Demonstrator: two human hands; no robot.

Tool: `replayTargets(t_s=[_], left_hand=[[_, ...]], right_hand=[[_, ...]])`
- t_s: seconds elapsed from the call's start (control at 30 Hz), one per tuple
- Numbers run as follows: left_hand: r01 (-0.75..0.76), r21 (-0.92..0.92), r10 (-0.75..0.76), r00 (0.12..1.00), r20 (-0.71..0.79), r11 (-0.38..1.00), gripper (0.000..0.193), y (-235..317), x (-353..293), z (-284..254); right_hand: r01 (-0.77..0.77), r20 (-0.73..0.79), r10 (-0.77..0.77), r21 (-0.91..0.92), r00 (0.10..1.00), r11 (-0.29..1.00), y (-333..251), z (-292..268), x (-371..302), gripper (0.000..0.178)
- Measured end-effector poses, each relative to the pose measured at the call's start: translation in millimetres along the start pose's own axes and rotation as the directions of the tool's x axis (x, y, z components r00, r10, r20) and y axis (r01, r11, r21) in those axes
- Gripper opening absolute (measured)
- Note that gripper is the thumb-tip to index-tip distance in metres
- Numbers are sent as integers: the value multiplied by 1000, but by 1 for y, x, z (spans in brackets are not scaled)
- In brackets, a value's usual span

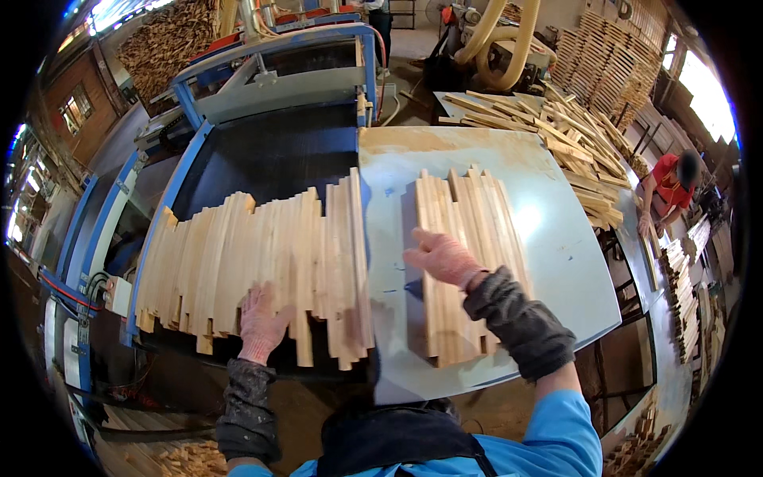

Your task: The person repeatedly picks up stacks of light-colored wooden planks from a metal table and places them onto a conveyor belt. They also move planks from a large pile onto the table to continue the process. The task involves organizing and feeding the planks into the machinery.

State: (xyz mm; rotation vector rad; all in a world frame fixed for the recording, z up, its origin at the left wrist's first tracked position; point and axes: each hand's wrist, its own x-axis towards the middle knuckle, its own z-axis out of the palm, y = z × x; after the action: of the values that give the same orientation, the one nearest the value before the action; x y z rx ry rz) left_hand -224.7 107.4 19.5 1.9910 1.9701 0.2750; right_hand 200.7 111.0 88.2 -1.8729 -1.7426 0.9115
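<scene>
My left hand (262, 319), in a pale pinkish glove, lies with fingers spread at the near ends of a wide row of wooden strips (262, 246). These strips sit side by side, their ends uneven, on the black conveyor belt (270, 151). To the right, my right hand (445, 256), gloved alike, is over the left edge of a smaller row of wooden strips (469, 318) on the pale blue table (556, 278). Its fingers stretch toward the left and hold nothing I can see. Whether it touches the strips, I cannot tell.
A blue machine frame (278, 79) spans the belt at the far end. Loose wooden strips (572, 135) are heaped beyond the table's far right corner. Another person (668, 191) in red handles wood at a bench on the right. Pale hoses (505, 48) hang behind.
</scene>
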Motion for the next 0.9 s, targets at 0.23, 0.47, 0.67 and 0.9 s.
replayTargets(t_s=[0.23,0.47,0.67,0.9], left_hand=[[208,-61,-217,941,-261,976,93,-227,18,-69],[564,204,-338,705,-624,800,98,-426,56,-186],[613,264,-513,779,-362,744,102,-469,79,-246],[593,289,-445,779,-441,752,101,-477,72,-228]], right_hand=[[-164,-241,148,-47,959,985,-39,158,60,67],[-218,-443,134,-144,886,965,-28,178,36,66],[-412,-513,181,-382,839,827,-38,131,-12,67],[-561,-544,235,-573,805,597,-25,131,-23,49]])
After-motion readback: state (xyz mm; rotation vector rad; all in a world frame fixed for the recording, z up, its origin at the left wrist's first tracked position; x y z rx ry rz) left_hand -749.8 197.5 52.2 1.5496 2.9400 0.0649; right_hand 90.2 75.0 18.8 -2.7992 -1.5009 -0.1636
